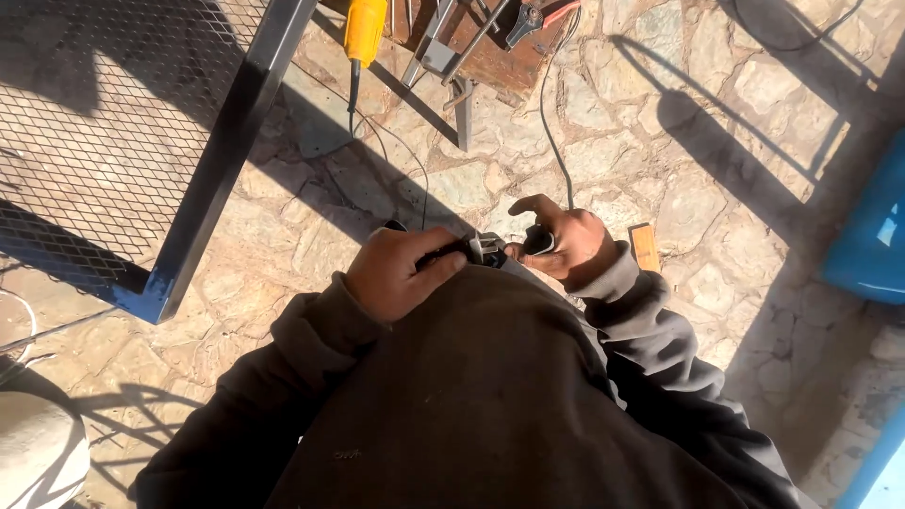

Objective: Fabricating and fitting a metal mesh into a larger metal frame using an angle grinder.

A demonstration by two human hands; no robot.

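Left hand clenched around dark tool, right hand gripping its other end

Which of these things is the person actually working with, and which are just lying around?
In hand:
left hand and right hand, both on a small dark tool
its grey cord

Lying about:
yellow power tool
mesh metal frame
blue container
wood block

Over the stone-paved floor, the left hand grips the dark body of a small power tool, perhaps an angle grinder, held against the brown sweatshirt. The right hand closes on the tool's other end. Left of the tool stands a blue steel frame with mesh; beyond it lies a yellow-handled tool.
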